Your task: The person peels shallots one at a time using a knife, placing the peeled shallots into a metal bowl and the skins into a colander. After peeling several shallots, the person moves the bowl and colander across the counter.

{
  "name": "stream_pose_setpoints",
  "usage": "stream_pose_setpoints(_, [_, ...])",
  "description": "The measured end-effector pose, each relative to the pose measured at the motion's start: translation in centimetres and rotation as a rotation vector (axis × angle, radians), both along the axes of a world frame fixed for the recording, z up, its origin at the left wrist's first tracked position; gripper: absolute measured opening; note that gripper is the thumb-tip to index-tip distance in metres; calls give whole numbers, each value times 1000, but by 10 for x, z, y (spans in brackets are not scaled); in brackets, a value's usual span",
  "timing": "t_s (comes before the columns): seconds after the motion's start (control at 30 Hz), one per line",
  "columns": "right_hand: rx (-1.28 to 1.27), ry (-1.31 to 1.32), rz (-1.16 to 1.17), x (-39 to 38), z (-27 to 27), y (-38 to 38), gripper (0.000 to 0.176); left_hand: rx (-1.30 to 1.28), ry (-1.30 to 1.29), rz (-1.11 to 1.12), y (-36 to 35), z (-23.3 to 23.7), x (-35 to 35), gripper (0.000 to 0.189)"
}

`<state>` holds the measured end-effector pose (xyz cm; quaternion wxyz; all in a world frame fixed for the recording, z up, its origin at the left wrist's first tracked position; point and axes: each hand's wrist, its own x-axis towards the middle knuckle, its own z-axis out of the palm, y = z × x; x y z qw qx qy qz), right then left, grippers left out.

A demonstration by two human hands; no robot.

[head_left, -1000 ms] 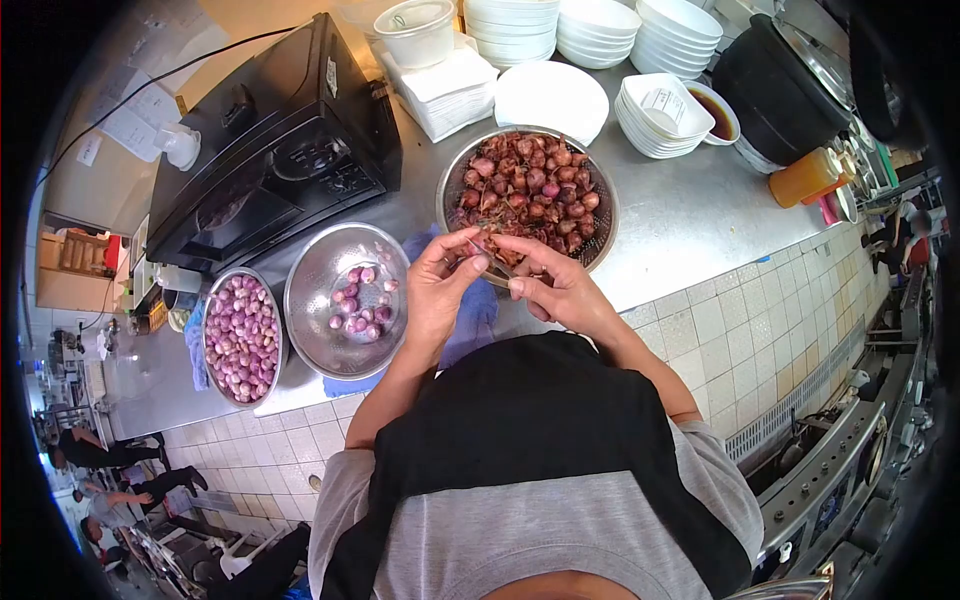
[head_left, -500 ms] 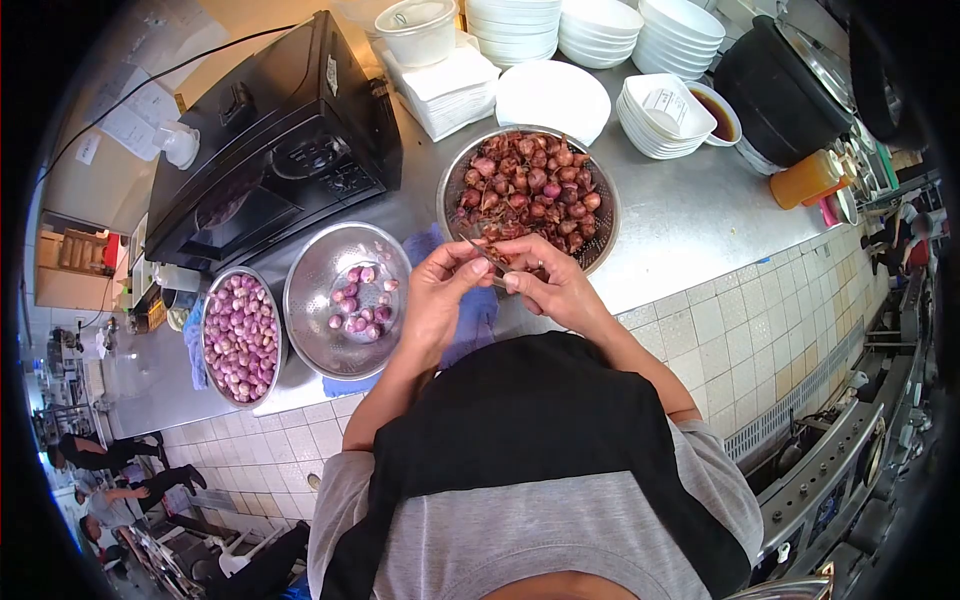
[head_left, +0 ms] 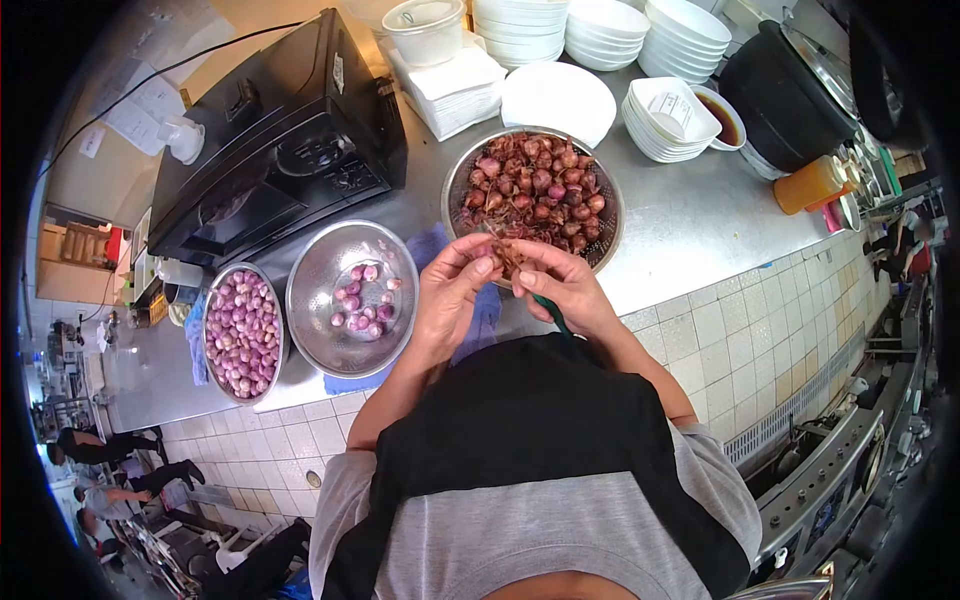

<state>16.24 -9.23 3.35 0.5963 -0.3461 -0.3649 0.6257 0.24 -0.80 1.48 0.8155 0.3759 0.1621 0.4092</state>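
Note:
My left hand (head_left: 452, 292) pinches a small shallot (head_left: 484, 252) just in front of the near rim of a colander (head_left: 612, 215) heaped with brown-skinned shallots (head_left: 540, 182). Dry skin (head_left: 511, 260) hangs between the two hands, at the fingertips of my right hand (head_left: 567, 288). That same hand is closed round a paring knife with a green handle (head_left: 552, 313); its blade is mostly hidden. Left of my hands, a second colander (head_left: 318, 268) holds several peeled purple shallots (head_left: 362, 300). Farther left, another metal container is full of peeled shallots (head_left: 242, 335).
A black microwave oven (head_left: 275, 150) stands behind the left containers. White bowls (head_left: 605, 30), a plate (head_left: 558, 105) and napkins (head_left: 450, 95) line the back. At right are a black pot (head_left: 785, 95) and an orange bottle (head_left: 808, 187). A blue cloth (head_left: 482, 325) lies under the middle colander.
The knife has turned in my right hand, so its green handle now shows below. Loose skin now shows between my fingertips, pulled from the shallot. The view has shifted slightly.

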Motion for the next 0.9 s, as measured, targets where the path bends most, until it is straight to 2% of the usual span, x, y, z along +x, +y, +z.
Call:
stream_pose_setpoints(0.07, [56, -262, 21, 1, 11, -4, 45, 34, 75, 53, 0, 1, 0, 27])
stream_pose_setpoints(0.1, [56, -263, 17, 1, 15, -5, 45, 68, 73, 58, 1, 1, -1, 27])
stream_pose_setpoints(0.17, [34, -437, 7, -2, 20, -7, 49, 102, 75, 58, 2, 0, -2, 28])
stream_pose_setpoints(0.3, [10, -396, -55, -4, 19, -8, 46, 119, 75, 47, 3, 0, -3, 28])
stream_pose_setpoints(0.4, [6, -482, -88, -5, 11, -5, 44, 131, 97, 51, 3, 2, -3, 27])
stream_pose_setpoints(0.47, [49, -435, -134, -9, 7, -4, 42, 147, 114, 62, 0, 6, -2, 27])
stream_pose_setpoints(0.5, [50, -436, -133, -10, 5, -4, 42, 95, 44, 53, -3, 11, 0, 27])
stream_pose_setpoints(0.57, [22, -213, -89, -10, 2, -3, 41, 46, -28, 43, -4, 11, 2, 26])
stream_pose_setpoints(0.6, [22, -214, -90, -10, -1, -2, 41, -19, -84, 35, -4, 7, 3, 28])
stream_pose_setpoints(0.63, [17, -102, -63, -9, -5, 0, 41, -85, -140, 26, -4, 5, 4, 29])
stream_pose_setpoints(0.73, [-19, 126, 8, -6, -7, 2, 43, -144, -169, 10, -6, 6, 6, 31])
stream_pose_setpoints(0.77, [-48, 241, 50, -5, -7, 2, 44, -143, -169, 12, -6, 6, 6, 31])
stream_pose_setpoints(0.83, [-49, 314, 109, -3, 0, 0, 46, -133, -255, -82, -3, 2, 5, 36])
stream_pose_setpoints(0.9, [-51, 390, 161, -2, 7, -2, 47, -83, -235, -119, 2, 0, 2, 38])
